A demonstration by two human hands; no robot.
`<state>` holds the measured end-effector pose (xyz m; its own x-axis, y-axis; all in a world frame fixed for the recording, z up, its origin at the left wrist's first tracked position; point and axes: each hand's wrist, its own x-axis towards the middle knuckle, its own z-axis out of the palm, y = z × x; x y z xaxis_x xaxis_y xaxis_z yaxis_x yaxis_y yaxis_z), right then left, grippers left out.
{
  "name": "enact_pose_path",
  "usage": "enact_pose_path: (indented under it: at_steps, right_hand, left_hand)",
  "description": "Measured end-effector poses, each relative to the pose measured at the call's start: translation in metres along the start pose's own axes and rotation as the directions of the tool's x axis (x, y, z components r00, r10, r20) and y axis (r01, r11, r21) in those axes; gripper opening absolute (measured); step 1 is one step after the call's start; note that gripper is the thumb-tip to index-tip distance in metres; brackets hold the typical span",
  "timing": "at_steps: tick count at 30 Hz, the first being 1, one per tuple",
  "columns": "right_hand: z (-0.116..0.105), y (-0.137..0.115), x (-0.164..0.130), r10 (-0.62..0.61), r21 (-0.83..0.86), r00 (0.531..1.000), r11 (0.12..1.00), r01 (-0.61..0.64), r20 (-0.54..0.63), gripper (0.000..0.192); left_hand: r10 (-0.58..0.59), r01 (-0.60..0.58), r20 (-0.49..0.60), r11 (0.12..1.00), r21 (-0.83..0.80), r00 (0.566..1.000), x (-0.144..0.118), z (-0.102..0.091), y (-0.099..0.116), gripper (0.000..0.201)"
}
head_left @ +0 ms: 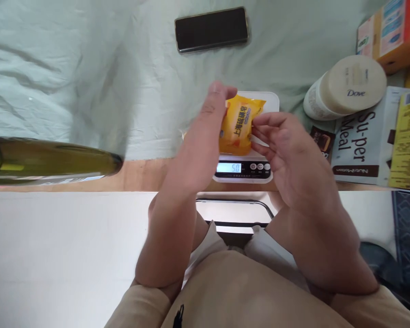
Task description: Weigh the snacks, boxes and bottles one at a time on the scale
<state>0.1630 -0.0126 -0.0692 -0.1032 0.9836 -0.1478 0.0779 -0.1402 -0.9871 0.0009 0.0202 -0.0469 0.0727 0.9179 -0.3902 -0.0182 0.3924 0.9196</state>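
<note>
Packet (238,132) over scale (272,103), directly between left hand (204,134) and right hand (287,146), about equally near; long axis roughly fore-and-aft. Right fingertips (256,121) at its edge; cannot tell whether either grip is closed.

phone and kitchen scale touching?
Apart. The head view shows a strip of green cloth between the lower edge of the phone and the top edge of the kitchen scale.
</note>
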Motion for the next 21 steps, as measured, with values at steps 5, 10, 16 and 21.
enact_pose_path:
  at_steps: [5, 10, 16, 21]
  right_hand:
    - [0.015, -0.005, 0.001, 0.024, 0.140, 0.998, 0.990, -0.033, 0.065, 0.035]
    - [0.038, -0.005, 0.001, 0.027, 0.265, 0.982, 0.961, -0.077, 0.186, 0.042]
    - [0.075, -0.007, -0.003, 0.055, 0.257, 0.935, 0.954, -0.153, 0.350, 0.048]
    - [0.096, -0.010, -0.004, 0.051, 0.246, 0.925, 0.957, -0.153, 0.377, 0.043]
  left_hand:
    - [-0.040, 0.029, -0.096, 0.994, -0.107, 0.995, -0.009, -0.013, 0.015, 0.062]
    - [-0.056, 0.034, -0.115, 0.982, -0.186, 0.992, -0.023, -0.034, 0.034, 0.071]
    - [0.063, -0.092, -0.447, 0.995, -0.044, 0.893, -0.037, -0.050, 0.028, 0.028]
    - [0.225, -0.153, -0.433, 0.969, 0.195, 0.873, -0.035, -0.078, 0.004, 0.021]
